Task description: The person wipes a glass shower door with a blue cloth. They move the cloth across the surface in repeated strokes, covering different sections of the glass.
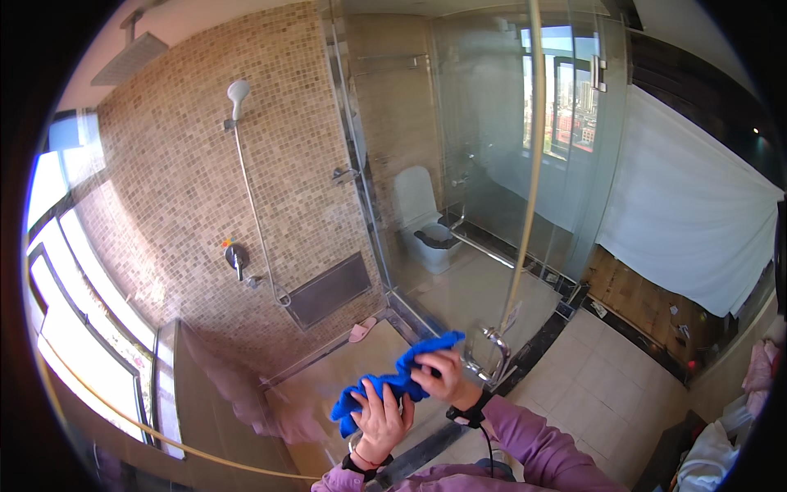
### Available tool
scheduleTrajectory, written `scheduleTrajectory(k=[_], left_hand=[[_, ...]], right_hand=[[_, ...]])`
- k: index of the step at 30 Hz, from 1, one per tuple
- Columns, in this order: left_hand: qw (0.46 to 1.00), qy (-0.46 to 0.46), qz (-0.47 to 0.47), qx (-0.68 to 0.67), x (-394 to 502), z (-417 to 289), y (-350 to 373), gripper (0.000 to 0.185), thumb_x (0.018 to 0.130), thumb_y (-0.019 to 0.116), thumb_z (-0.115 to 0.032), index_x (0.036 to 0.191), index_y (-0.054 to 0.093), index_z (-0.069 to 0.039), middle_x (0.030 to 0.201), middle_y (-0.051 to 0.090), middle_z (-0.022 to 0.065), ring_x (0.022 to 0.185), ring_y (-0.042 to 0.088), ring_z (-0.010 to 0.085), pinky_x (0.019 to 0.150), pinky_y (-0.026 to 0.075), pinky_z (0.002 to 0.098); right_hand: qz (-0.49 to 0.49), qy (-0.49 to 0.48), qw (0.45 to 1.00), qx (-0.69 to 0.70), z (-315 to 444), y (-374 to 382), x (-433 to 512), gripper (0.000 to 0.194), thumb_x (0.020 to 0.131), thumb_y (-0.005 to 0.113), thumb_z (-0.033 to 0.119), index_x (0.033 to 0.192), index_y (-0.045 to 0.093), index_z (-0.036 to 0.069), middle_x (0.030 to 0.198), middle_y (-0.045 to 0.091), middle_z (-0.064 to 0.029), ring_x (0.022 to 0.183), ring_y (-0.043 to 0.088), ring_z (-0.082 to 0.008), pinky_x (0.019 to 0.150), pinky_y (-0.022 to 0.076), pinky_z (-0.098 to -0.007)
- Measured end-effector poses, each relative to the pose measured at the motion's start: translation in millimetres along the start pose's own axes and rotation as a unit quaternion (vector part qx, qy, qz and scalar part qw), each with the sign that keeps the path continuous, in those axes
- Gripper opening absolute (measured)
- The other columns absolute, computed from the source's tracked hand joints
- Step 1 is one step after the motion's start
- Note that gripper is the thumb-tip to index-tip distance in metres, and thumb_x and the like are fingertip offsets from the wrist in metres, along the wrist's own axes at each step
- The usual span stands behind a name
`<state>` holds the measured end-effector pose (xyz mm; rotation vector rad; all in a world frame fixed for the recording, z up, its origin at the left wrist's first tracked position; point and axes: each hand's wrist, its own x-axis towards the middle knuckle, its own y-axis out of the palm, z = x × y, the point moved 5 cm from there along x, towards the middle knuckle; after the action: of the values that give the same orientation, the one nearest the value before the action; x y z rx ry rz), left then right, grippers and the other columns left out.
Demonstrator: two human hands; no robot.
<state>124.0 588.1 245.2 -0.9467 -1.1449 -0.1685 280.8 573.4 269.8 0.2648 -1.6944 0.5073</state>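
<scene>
A crumpled blue cloth is bunched between both of my hands, in front of the glass of a shower enclosure. The cloth's left part is under the fingers of my left hand. My right hand grips the cloth farther up and to the right. One end of it sticks out past the right fingers. Close to my right hand is a chrome door handle on the glass door. Whether the cloth touches the glass, I cannot tell.
A hand shower hangs on the mosaic-tiled wall, with a mixer tap below. A pink slipper lies on the shower floor. Behind glass stands a toilet. A white sheet hangs at right, with clothes heaped lower right.
</scene>
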Motion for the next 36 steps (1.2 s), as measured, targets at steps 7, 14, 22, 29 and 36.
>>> scheduleTrajectory(k=[7,14,22,29,36], left_hand=[[0.998,-0.04,-0.051,-0.001,118,-69,13,0.071,0.086,0.07,-0.026,0.144,0.043,0.007,0.152,0.032,0.04,0.136,0.032,0.0647,0.107,0.026,0.0692],[0.999,-0.033,0.008,-0.015,160,-133,79,0.057,0.088,0.067,-0.025,0.138,0.056,0.0,0.151,0.046,0.0242,0.131,0.052,0.0474,0.095,0.04,0.0609],[0.983,0.048,0.13,-0.118,82,-170,161,0.055,0.087,0.059,-0.012,0.14,0.052,0.002,0.155,0.043,0.016,0.138,0.047,0.0329,0.105,0.037,0.0508],[0.96,-0.04,0.053,-0.273,85,-158,130,0.048,0.081,0.063,-0.002,0.128,0.064,-0.001,0.139,0.058,0.0182,0.128,0.058,0.0343,0.104,0.041,0.0447],[0.948,-0.083,0.063,-0.3,68,-173,131,0.037,0.084,0.053,-0.002,0.12,0.064,0.0,0.135,0.061,0.023,0.121,0.062,0.0395,0.104,0.041,0.0463]], right_hand=[[-0.068,0.065,0.995,-0.038,-95,-69,78,0.027,0.085,0.064,-0.01,0.1,0.073,0.011,0.111,0.063,-0.0119,0.097,0.062,-0.0305,0.083,0.0516,-0.0407],[-0.07,0.117,0.99,-0.02,-179,-117,58,0.024,0.082,0.066,-0.006,0.101,0.072,0.007,0.111,0.063,-0.013,0.098,0.062,-0.0329,0.082,0.0522,-0.0413],[0.034,0.249,0.965,0.08,-186,-105,-93,0.035,0.073,0.067,-0.009,0.106,0.067,0.001,0.103,0.058,-0.0148,0.094,0.059,-0.0353,0.082,0.0508,-0.0414],[0.094,0.398,0.885,0.224,-182,-117,-84,0.031,0.075,0.057,-0.013,0.1,0.069,0.002,0.099,0.061,-0.0138,0.086,0.063,-0.0296,0.071,0.0509,-0.034],[0.215,0.315,0.923,0.052,-135,-96,-98,0.028,0.085,0.059,0.01,0.11,0.055,-0.003,0.111,0.055,-0.0216,0.096,0.056,-0.041,0.08,0.0493,-0.0471]])
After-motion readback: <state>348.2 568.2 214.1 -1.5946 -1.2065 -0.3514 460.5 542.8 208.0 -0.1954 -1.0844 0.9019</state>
